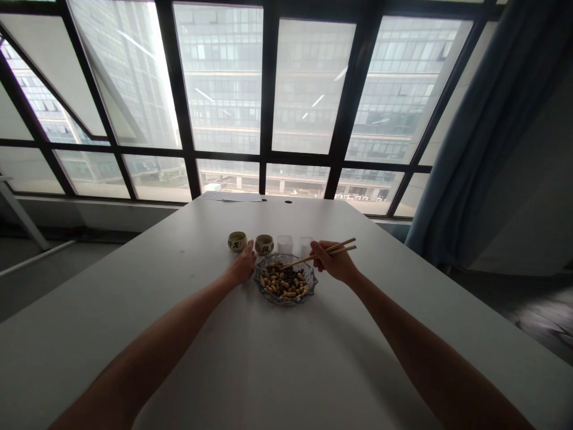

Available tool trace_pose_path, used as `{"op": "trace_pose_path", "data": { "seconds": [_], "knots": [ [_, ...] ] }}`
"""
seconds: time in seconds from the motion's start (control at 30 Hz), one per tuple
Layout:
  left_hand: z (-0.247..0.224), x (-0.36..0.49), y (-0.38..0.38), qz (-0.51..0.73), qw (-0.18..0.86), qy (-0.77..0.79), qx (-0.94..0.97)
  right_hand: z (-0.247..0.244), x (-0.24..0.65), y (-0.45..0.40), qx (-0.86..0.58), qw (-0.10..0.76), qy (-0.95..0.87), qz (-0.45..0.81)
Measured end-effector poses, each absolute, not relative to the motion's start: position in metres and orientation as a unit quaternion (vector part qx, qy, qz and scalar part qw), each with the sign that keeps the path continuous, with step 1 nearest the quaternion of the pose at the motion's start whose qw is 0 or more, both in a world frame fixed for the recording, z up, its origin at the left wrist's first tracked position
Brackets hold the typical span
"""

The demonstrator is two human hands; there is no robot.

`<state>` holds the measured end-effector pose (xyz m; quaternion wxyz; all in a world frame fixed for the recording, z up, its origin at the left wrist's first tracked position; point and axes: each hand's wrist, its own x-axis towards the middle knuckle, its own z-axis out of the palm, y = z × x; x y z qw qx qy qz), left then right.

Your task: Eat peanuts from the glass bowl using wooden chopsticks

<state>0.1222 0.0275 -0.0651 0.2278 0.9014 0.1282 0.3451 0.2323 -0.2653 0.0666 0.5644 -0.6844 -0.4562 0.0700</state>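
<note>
My right hand (333,260) is closed around a pair of wooden chopsticks (344,245). Their tips reach into the glass bowl (286,303), which has a scalloped rim and holds peanuts (290,292) and dark seeds (290,276). Whether the tips pinch anything is too small to tell. My left hand (243,264) is at the bowl's left side, fingers stretched forward between two small ceramic cups. One is the left cup (237,241) with dark characters; the other is the right cup (264,244). Behind the bowl stand a clear cup (285,243) and another clear cup (306,244), the latter partly hidden by my right hand.
All of this stands on a long white table (188,352) that runs toward large windows. White papers (233,196) lie at its far end, near two dark round holes. A blue curtain (461,143) hangs at the right, and a white metal frame (22,215) is at the left.
</note>
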Motion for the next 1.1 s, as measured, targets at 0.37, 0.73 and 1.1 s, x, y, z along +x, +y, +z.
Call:
{"op": "trace_pose_path", "data": {
  "seconds": [0.37, 0.73, 1.1],
  "knots": [
    [-0.033, 0.088, 0.000, 0.348, 0.397, 0.179, 0.831, 0.081, 0.235, -0.261, -0.683, 0.505, -0.517, 0.108],
    [-0.026, 0.083, -0.016, 0.280, 0.462, 0.086, 0.837, 0.097, 0.233, -0.275, -0.673, 0.501, -0.529, 0.126],
    [-0.029, 0.083, -0.013, 0.273, 0.438, 0.082, 0.852, 0.106, 0.227, -0.281, -0.671, 0.448, -0.574, 0.142]
  ]
}}
